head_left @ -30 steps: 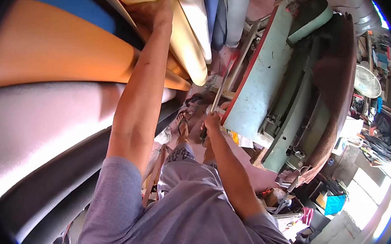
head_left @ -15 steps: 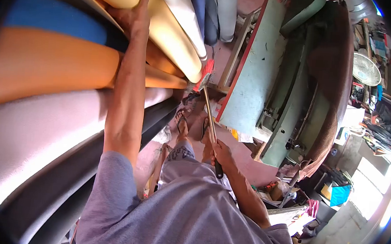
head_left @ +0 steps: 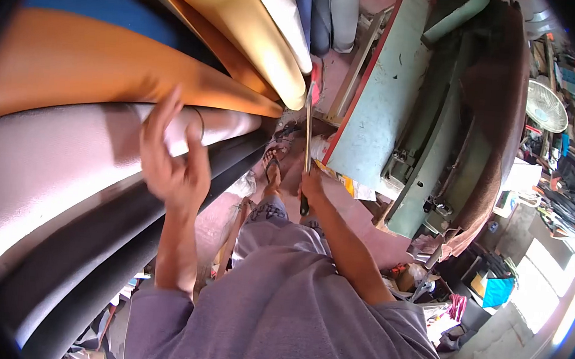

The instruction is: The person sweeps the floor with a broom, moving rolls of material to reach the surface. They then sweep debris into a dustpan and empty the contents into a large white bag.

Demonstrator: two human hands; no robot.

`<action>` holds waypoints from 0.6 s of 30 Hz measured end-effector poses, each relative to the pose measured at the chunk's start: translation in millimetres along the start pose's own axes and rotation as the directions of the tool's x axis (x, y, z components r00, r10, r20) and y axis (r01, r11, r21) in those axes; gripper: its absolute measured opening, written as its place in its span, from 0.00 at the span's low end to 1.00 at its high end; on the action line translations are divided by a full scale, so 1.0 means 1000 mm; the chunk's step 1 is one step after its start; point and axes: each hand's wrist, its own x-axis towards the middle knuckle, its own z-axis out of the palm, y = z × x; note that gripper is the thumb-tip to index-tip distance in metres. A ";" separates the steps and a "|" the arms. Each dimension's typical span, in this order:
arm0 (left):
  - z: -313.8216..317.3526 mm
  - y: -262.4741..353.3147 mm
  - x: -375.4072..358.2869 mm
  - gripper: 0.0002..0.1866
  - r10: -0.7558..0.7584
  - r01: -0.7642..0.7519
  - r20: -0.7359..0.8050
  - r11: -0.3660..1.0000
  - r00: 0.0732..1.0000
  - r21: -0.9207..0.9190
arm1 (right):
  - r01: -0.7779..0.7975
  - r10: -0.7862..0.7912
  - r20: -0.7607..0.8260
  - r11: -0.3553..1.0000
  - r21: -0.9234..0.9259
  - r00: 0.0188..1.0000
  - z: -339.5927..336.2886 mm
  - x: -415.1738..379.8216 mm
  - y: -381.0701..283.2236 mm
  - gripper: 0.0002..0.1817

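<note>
My right hand (head_left: 310, 184) grips the dark handle of a long-bladed tool (head_left: 308, 131) that points away from me toward the floor; its far tip is reddish. My left hand (head_left: 169, 158) is raised in front of a pale pink roll (head_left: 67, 177), fingers apart, holding nothing. Above it lie an orange roll (head_left: 95, 66) and a tan roll (head_left: 245, 23). A black roll (head_left: 95, 259) runs under the pink one.
A pale green table (head_left: 380, 99) with a red edge stands to the right, a brown cloth (head_left: 499, 114) draped beyond it. A fan (head_left: 547, 105) and clutter fill the far right. My sandalled foot (head_left: 271, 172) stands on the reddish floor.
My left hand came off the tan roll and dropped back toward me, now open before the pink roll. My right hand moved the long tool forward, its blade pointing straighter away.
</note>
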 end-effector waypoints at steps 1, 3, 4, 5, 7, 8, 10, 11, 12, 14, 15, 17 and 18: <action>-0.024 0.003 -0.009 0.17 0.053 -0.058 0.037 0.987 0.998 0.153 | -0.027 0.026 -0.004 0.998 -0.054 1.000 -0.007 -0.012 0.009 0.11; -0.061 0.005 -0.027 0.14 0.100 -0.105 0.034 0.968 0.994 0.229 | -0.133 0.134 0.037 0.991 -0.008 0.990 -0.025 -0.037 0.010 0.10; -0.075 0.007 -0.032 0.13 0.119 -0.122 0.027 0.944 0.993 0.307 | -0.221 0.213 0.089 0.971 0.089 0.973 -0.035 -0.059 -0.004 0.10; -0.088 0.010 -0.041 0.13 0.108 -0.112 0.031 0.927 0.994 0.359 | -0.182 0.185 0.101 0.983 -0.033 0.978 -0.046 -0.082 -0.020 0.09; -0.106 0.012 -0.053 0.13 0.102 -0.108 0.037 0.883 0.994 0.457 | -0.153 0.176 0.108 0.969 -0.192 0.978 -0.063 -0.120 -0.042 0.09; -0.111 0.012 -0.056 0.13 0.109 -0.116 0.044 0.857 0.993 0.502 | -0.169 0.194 0.097 0.960 -0.225 0.976 -0.070 -0.136 -0.046 0.10; -0.124 0.012 -0.066 0.13 0.100 -0.113 0.054 0.813 0.994 0.571 | -0.164 0.200 0.101 0.942 -0.292 0.974 -0.084 -0.161 -0.047 0.15; -0.130 0.010 -0.071 0.14 0.089 -0.104 0.055 0.796 0.994 0.596 | -0.139 0.185 0.118 0.936 -0.324 0.976 -0.090 -0.171 -0.046 0.19; -0.135 0.008 -0.075 0.14 0.079 -0.096 0.055 0.779 0.995 0.619 | -0.112 0.169 0.134 0.928 -0.354 0.977 -0.095 -0.181 -0.048 0.23; -0.139 0.006 -0.081 0.14 0.043 -0.040 0.008 0.820 0.999 0.571 | -0.030 0.103 0.114 0.857 -0.514 0.988 -0.102 -0.193 -0.056 0.32; -0.138 0.007 -0.084 0.14 0.008 0.005 -0.022 0.849 1.000 0.529 | -0.011 0.100 0.124 0.818 -0.575 0.987 -0.106 -0.191 -0.058 0.34; -0.131 0.014 -0.083 0.14 -0.057 0.076 -0.056 0.887 0.997 0.455 | 0.088 0.029 0.146 0.679 -0.729 0.989 -0.107 -0.182 -0.057 0.36; -0.123 0.017 -0.083 0.11 -0.087 0.108 -0.068 0.896 0.994 0.430 | 0.130 -0.034 0.139 0.624 -0.770 0.990 -0.102 -0.173 -0.051 0.31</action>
